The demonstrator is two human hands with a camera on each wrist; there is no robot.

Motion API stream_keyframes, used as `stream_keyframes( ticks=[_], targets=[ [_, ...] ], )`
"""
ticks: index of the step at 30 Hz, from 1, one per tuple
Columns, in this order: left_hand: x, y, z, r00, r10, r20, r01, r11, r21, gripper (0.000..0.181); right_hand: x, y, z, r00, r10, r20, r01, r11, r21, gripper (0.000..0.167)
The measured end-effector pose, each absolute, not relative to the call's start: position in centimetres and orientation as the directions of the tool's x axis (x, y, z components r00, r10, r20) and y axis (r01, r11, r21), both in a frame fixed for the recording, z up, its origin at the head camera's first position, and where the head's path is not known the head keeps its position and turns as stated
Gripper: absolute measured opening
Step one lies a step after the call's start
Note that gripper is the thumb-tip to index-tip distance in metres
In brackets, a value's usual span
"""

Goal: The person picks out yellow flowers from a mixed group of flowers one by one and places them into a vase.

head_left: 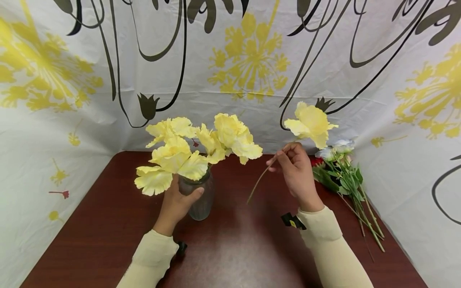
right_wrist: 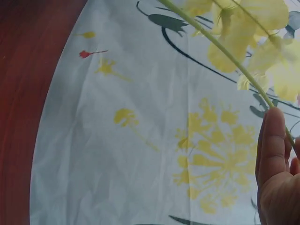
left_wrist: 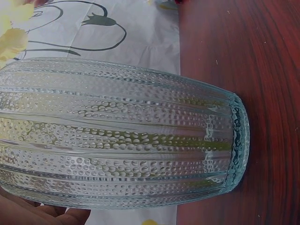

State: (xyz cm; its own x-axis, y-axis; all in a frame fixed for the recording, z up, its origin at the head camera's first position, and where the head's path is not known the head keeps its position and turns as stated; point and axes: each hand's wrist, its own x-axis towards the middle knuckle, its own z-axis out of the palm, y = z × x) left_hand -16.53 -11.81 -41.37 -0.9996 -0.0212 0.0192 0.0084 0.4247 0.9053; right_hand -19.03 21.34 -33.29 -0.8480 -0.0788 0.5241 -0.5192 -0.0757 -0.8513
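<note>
A ribbed, dimpled glass vase (head_left: pixel 201 206) stands upright on the table, holding several yellow flowers (head_left: pixel 173 154). My left hand (head_left: pixel 174 206) grips the vase near its neck from the left, the thumb across its front. The left wrist view shows the vase's body (left_wrist: pixel 131 136) close up, with green stems blurred through the glass; a few left fingers (left_wrist: pixel 42 213) lie at its lower edge. To the right of the vase, my right hand (head_left: pixel 297 170) pinches a single yellow flower (head_left: pixel 311 124) by its thin stem (right_wrist: pixel 225 51). Its bloom is up and its stem end points down-left, apart from the vase.
A bunch of flowers (head_left: pixel 349 184), with pale and red blooms and green stems, lies along the right side of the dark red table (head_left: pixel 237 252). A white cloth (head_left: pixel 201 76) printed with yellow and dark plant shapes encloses the table at the back and sides.
</note>
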Motion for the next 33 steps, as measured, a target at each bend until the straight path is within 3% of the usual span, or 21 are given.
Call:
stream_keyframes(
  ticks=[7, 12, 20, 33],
  targets=[
    [-16.5, -11.8, -41.5, -1.000, -0.020, 0.017, 0.007, 0.429, 0.903, 0.112, -18.5, 20.2, -32.9, -0.791, 0.013, 0.611, -0.600, -0.211, -0.772, 0.008],
    [-16.5, -11.6, -41.3, -0.999, -0.015, 0.037, 0.027, 0.415, 0.910, 0.112, -18.2, 19.4, -32.6, -0.765, 0.094, 0.638, -0.633, -0.292, -0.717, 0.011],
    [-16.3, -11.8, -41.0, -1.000, -0.018, 0.018, 0.009, 0.419, 0.908, 0.111, -17.5, 16.9, -32.2, -0.763, 0.218, 0.609, -0.646, -0.289, -0.706, 0.019],
    [-16.2, -11.8, -40.9, -0.999, -0.022, 0.029, 0.016, 0.428, 0.904, 0.111, -16.6, 13.3, -32.5, -0.736, 0.426, 0.526, -0.677, -0.482, -0.557, 0.023]
  ],
)
